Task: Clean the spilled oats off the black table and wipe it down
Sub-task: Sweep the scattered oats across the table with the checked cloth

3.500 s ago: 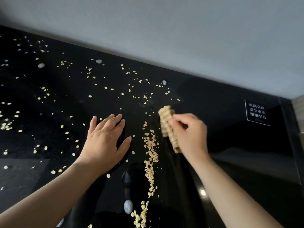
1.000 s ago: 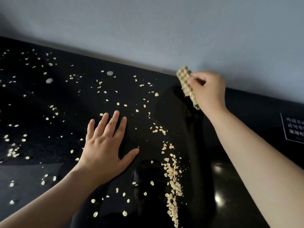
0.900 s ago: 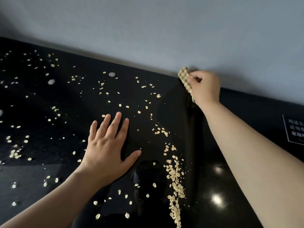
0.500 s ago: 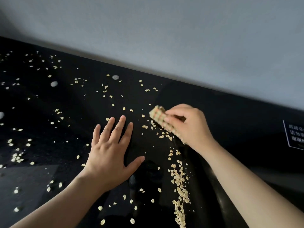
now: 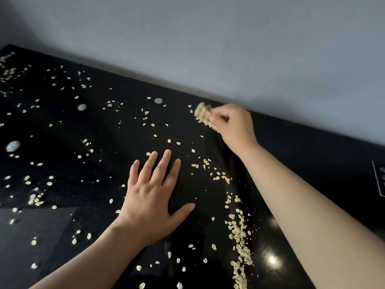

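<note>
Oats point(image 5: 239, 231) on table point(image 5: 312, 163), cloth point(image 5: 201, 113) in fingers point(image 5: 217, 116)

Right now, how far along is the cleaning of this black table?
Done: the black table right of the forearm shows no flakes; a line of oats lies beside it. In hand: the right hand grips a checked cloth at the far edge; the left hand rests flat. Left: scattered oats on the left side, then wiping.

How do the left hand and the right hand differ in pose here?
The left hand lies flat on the black table, fingers straight and spread; the right hand is curled round a cloth. The left hand sits nearer the person, while the right hand reaches to the far edge by the wall. Both are bare, with oats scattered around them.
</note>
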{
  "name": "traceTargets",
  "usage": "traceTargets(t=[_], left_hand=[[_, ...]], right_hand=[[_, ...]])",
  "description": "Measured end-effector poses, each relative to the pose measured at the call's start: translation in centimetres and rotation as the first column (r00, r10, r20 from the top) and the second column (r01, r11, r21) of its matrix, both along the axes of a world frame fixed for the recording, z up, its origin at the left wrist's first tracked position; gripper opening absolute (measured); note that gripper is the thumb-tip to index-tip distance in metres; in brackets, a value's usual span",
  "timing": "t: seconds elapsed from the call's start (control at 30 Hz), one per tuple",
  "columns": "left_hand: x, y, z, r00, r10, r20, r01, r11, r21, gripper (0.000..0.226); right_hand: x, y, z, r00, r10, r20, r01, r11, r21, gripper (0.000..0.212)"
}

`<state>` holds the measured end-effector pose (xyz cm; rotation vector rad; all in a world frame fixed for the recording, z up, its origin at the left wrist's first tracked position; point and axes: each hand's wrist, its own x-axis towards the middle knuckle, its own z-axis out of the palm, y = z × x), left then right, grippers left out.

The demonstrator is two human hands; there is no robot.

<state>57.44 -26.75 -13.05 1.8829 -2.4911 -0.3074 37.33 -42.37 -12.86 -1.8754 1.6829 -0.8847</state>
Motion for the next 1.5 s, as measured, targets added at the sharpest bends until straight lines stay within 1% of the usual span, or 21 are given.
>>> traceTargets(t=[0.03,0.1,0.2,0.3,0.4,0.47,0.53,0.57,0.63,0.67,0.7,0.77,0.83,0.9,0.97,1.03,1.1,1.17,1.3,1.4,1.5], left_hand=[[0.0,0.0,0.1,1.0,0.0,-0.007,0.0,1.0,0.003,0.091],[0.2,-0.2,0.3,1.0,0.002,-0.031,-0.002,1.0,0.002,0.089],[0.8,-0.3,0.7,0.993,0.015,-0.113,-0.02,0.999,-0.04,0.08],[1.8,-0.6,0.9,0.988,0.011,-0.152,-0.027,0.994,-0.102,0.074],[3.1,-1.6,0.9,0.995,0.029,-0.098,-0.039,0.994,-0.098,0.084],[4.1,-2.6,0.9,0.997,0.067,-0.04,-0.07,0.995,-0.07,0.093],[4.7,-3.4,1.0,0.992,0.128,-0.001,-0.128,0.991,-0.034,0.103],[4.9,-3.5,1.0,0.988,0.157,0.011,-0.157,0.988,-0.009,0.109],[5.2,-3.6,1.0,0.981,0.195,0.022,-0.196,0.98,0.03,0.116],[5.4,-3.5,0.9,0.979,0.202,0.015,-0.202,0.979,0.039,0.118],[5.4,-3.4,0.9,0.979,0.204,0.005,-0.204,0.978,0.042,0.119],[5.5,-3.3,1.0,0.978,0.208,0.003,-0.207,0.977,0.056,0.119],[5.6,-3.2,1.0,0.977,0.212,0.005,-0.212,0.975,0.064,0.119],[5.6,-3.3,1.1,0.978,0.207,0.005,-0.207,0.976,0.064,0.119],[5.6,-3.3,1.0,0.979,0.203,0.014,-0.204,0.977,0.067,0.118],[5.6,-3.2,1.0,0.979,0.201,0.024,-0.203,0.977,0.068,0.118],[5.6,-3.2,1.0,0.979,0.201,0.022,-0.202,0.977,0.065,0.118],[5.6,-3.2,0.8,0.98,0.199,0.014,-0.199,0.978,0.064,0.118],[5.7,-3.3,0.7,0.981,0.193,-0.016,-0.192,0.98,0.046,0.118],[5.7,-3.2,0.7,0.982,0.187,-0.024,-0.186,0.982,0.039,0.117],[5.7,-3.3,0.6,0.983,0.18,-0.031,-0.179,0.983,0.029,0.116]], right_hand=[[0.2,1.5,0.2,0.998,0.06,0.002,-0.06,0.998,0.003,0.01],[0.1,4.5,0.9,0.99,0.141,0.01,-0.141,0.988,0.059,0.011],[-0.8,7.6,1.8,0.98,0.197,0.024,-0.199,0.972,0.123,0.016],[-1.2,6.6,2.7,0.992,0.121,0.046,-0.123,0.992,0.03,0.016],[-0.2,1.3,2.9,1.0,-0.002,0.01,0.002,0.998,-0.069,0.015],[0.7,-2.5,2.3,0.996,-0.092,0.004,0.092,0.994,-0.061,0.016],[1.7,-5.0,1.2,0.988,-0.149,-0.044,0.148,0.989,-0.024,0.016],[2.2,-5.5,0.6,0.983,-0.169,-0.075,0.17,0.985,-0.003,0.016],[3.0,-5.2,0.1,0.978,-0.193,-0.077,0.195,0.981,0.021,0.016],[3.4,-4.5,0.0,0.984,-0.167,-0.065,0.169,0.985,0.027,0.015],[3.7,-3.4,0.0,0.993,-0.105,-0.055,0.107,0.994,0.03,0.014],[4.2,-0.3,0.3,0.998,0.06,-0.029,-0.059,0.998,0.029,0.01],[4.3,3.3,0.7,0.982,0.187,-0.014,-0.186,0.982,0.036,0.011],[3.9,6.3,1.1,0.964,0.266,-0.012,-0.265,0.961,0.073,0.015],[3.3,7.8,1.5,0.959,0.282,0.019,-0.283,0.953,0.112,0.016],[2.9,7.5,2.1,0.971,0.229,0.067,-0.234,0.968,0.089,0.015],[2.8,5.5,2.7,0.986,0.142,0.087,-0.144,0.989,0.014,0.014],[2.9,2.1,2.8,0.996,0.056,0.066,-0.055,0.998,-0.025,0.014],[3.9,-4.6,1.8,0.994,-0.106,0.017,0.106,0.994,-0.02,0.014],[5.5,-6.2,0.7,0.993,-0.118,-0.033,0.118,0.993,0.007,0.015],[7.0,-4.9,0.2,0.998,-0.058,-0.003,0.058,0.998,0.011,0.013]])
